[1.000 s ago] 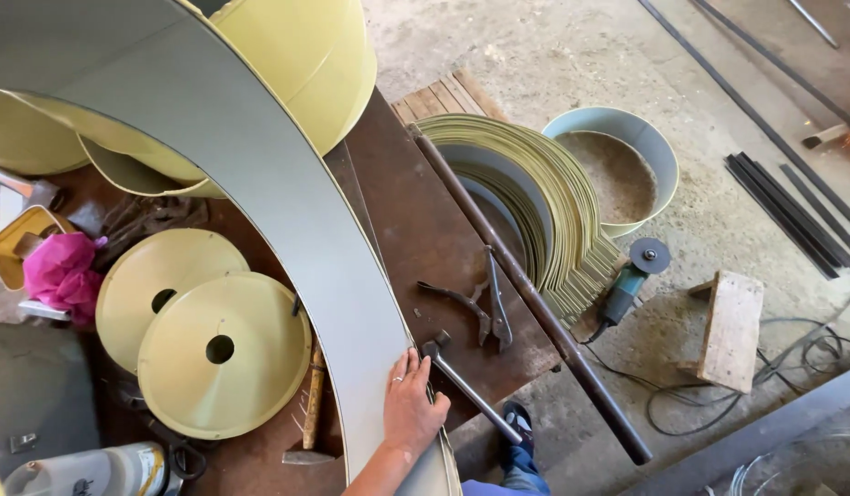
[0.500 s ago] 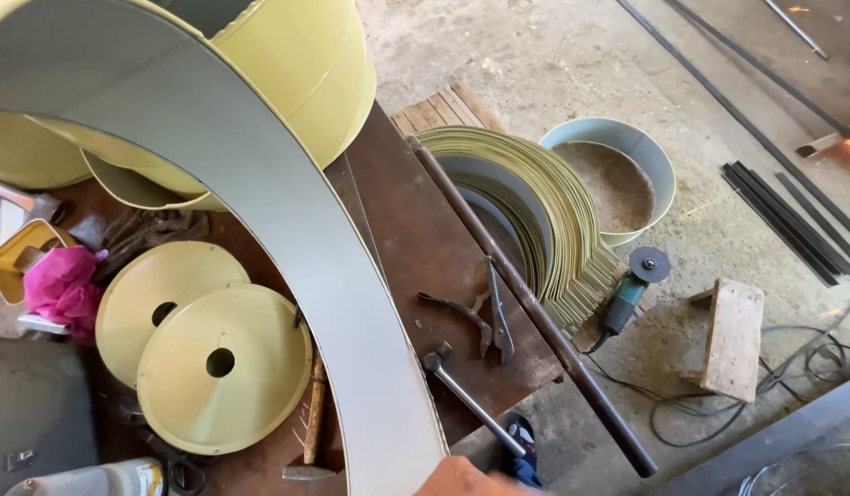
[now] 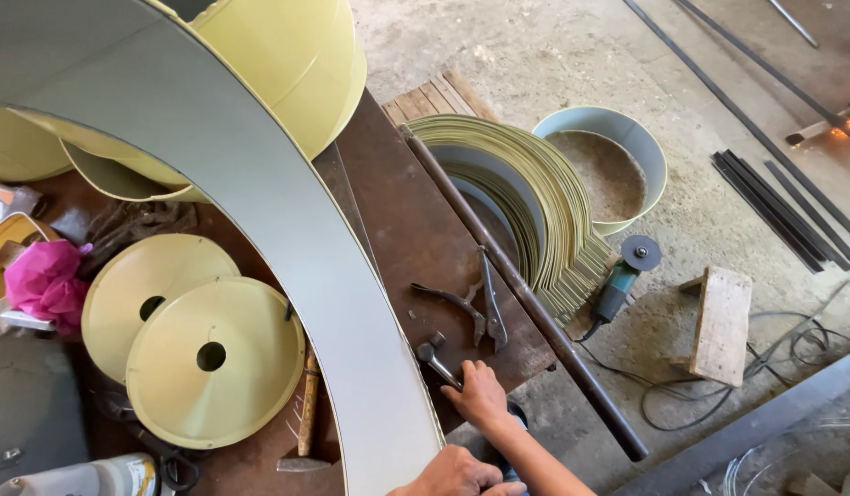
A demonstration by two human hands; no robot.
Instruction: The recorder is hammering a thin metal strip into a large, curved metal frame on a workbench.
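At bench's near edge, closed right hand (image 3: 480,395) around hammer (image 3: 436,356) handle, touched curved grey sheet (image 3: 333,276) with left hand (image 3: 457,476), grip unclear; likely needed clean lift past pliers (image 3: 475,308).

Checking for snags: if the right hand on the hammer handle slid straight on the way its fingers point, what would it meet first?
Probably the hammer head, just beyond the right hand; after that the curved metal strip. Depth is unclear.

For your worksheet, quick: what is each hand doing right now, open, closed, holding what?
Left hand: closed on the edge of the sheet.
Right hand: closed around the hammer handle.
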